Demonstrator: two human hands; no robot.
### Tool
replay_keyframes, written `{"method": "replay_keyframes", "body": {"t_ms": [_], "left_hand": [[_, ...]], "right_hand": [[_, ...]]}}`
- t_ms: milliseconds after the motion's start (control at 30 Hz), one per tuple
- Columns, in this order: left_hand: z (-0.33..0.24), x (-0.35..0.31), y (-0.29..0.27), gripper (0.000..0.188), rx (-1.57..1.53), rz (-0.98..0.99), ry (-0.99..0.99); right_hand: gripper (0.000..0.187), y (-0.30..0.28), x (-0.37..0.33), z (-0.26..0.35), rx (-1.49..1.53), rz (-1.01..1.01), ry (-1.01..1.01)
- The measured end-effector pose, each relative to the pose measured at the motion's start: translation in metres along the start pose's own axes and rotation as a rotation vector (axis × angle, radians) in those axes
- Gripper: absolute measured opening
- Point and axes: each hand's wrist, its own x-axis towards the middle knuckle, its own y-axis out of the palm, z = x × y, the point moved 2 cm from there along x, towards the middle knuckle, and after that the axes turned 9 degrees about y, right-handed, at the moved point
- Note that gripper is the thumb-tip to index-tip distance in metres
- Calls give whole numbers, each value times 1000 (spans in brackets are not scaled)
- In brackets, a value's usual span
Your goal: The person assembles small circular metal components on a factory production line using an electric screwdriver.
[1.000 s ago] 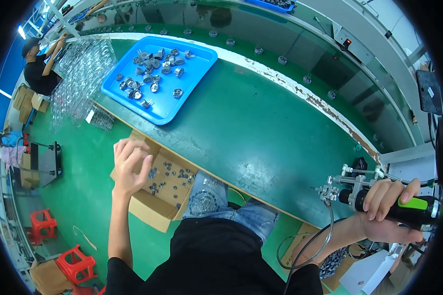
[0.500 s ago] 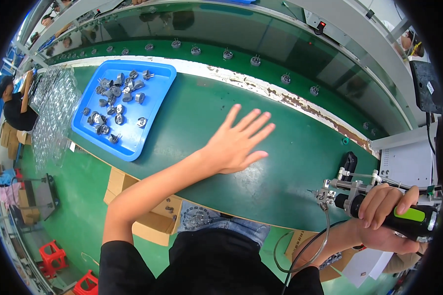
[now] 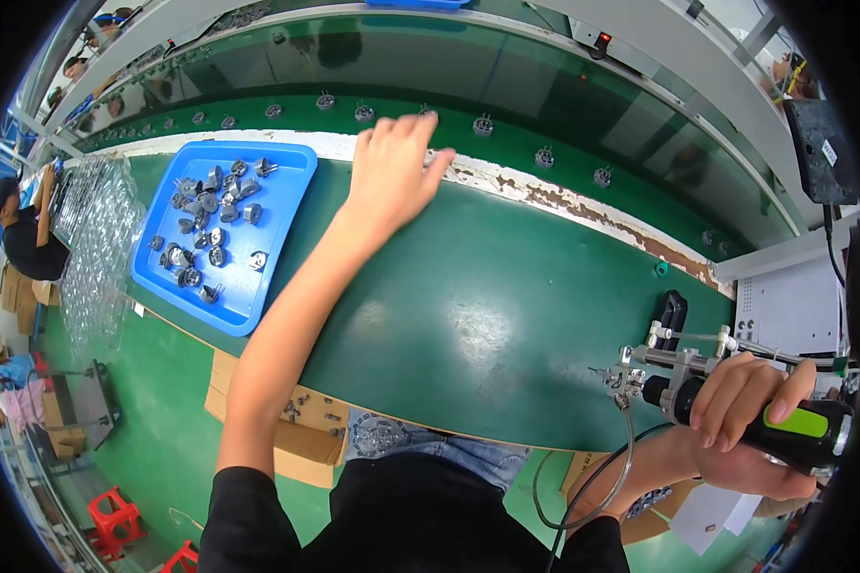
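We find the right hand [image 3: 736,435] clasped round the driver [image 3: 797,421] by the right end of the tabletop [image 3: 430,286]. The left hand [image 3: 390,174] reaches over its far edge to a part [image 3: 427,109] on the belt [image 3: 514,143] — whether gripped, we cannot tell. Left end: blue tray [image 3: 243,307].

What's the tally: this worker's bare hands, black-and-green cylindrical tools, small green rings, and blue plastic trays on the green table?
Left hand, right hand: 2
Black-and-green cylindrical tool: 1
Small green ring: 1
Blue plastic tray: 1
Total: 5
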Motion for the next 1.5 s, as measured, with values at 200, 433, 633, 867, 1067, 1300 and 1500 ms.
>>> {"method": "replay_keyframes", "body": {"t_ms": [200, 433, 633, 867, 1067, 1300, 1500], "left_hand": [[25, 75, 65, 44, 72, 130, -238], [19, 68, 54, 32, -74, 2, 7], [-85, 1, -8, 14, -378, -48, 419], [-140, -80, -2, 25, -533, 87, 613], [-140, -85, 4, 22, -624, 39, 604], [-140, -87, 4, 11, -555, -27, 632], [-141, -89, 4, 8, -572, -4, 615]], "right_hand": [[62, 2, 10, -4, -88, -21, -23], [54, -2, 15, -9, -69, 7, -73], [53, 2, 7, -10, -197, -32, -76], [57, 4, 12, -25, -204, -16, 42], [41, 2, 14, -31, -231, 16, 164], [25, 3, 11, -35, -219, 105, 269], [20, 3, 11, -38, -211, 165, 334]]}}
